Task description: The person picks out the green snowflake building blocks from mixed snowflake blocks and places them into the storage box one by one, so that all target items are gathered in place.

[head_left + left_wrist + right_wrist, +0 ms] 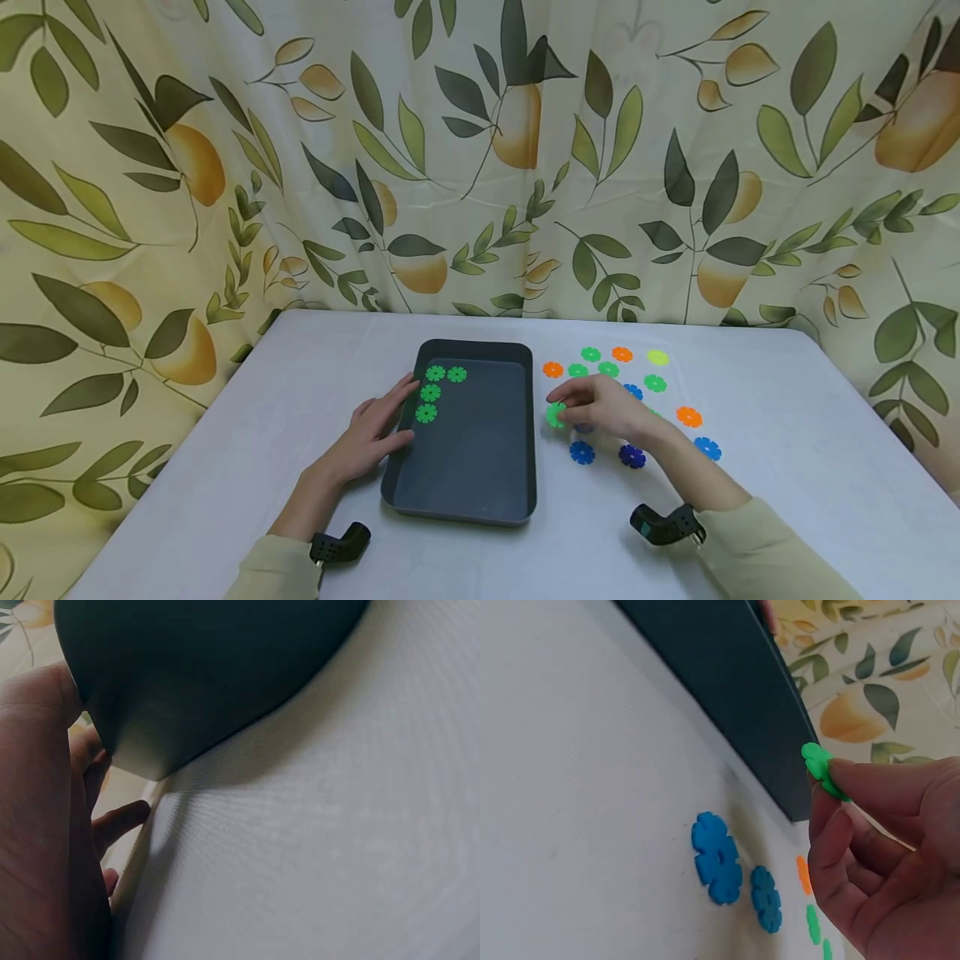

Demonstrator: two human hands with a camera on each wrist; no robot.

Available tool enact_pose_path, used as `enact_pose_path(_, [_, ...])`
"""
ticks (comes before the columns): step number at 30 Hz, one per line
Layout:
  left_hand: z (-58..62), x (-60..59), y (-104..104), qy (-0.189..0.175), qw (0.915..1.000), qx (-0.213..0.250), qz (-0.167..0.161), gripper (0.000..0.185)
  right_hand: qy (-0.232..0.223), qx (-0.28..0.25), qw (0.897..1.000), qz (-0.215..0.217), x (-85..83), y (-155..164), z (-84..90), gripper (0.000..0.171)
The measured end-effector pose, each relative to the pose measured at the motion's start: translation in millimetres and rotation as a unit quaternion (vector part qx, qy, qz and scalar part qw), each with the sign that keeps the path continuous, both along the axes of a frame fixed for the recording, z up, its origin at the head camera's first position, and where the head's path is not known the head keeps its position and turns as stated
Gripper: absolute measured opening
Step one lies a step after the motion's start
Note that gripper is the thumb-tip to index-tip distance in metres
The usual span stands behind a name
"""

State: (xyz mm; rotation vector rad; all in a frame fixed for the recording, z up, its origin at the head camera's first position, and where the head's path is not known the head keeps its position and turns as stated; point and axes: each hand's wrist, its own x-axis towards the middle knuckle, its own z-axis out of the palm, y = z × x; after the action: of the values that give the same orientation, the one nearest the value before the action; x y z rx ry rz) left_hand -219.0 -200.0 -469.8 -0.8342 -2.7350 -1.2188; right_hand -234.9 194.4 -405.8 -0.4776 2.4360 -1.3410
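- Right hand [603, 408]: pinching a green disc [820, 766] at its fingertips, right of the tray [472, 483].
- Left hand [367, 435]: fingers relaxed, touching the tray's left rim, opposite the disc.

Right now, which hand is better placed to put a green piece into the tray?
The right hand, most likely: it pinches a green piece near the right side of the tray. The left hand touches the tray's left side and shows no piece, so it seems better suited to steadying.
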Motion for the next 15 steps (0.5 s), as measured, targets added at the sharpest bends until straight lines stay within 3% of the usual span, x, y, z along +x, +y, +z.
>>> enact_pose_path(6, [0.3,-0.7,0.2,0.000,1.0000,-0.003,0.001,0.069,-0.021,-0.013,0.999,-0.030,-5.3,-6.1,7.5,0.030])
enact_pose_path(15, [1.6,-0.4,0.5,-0.004,1.0000,-0.002,-0.001,0.069,-0.029,-0.024,0.998,-0.041,-13.8,-18.6,13.1,0.033])
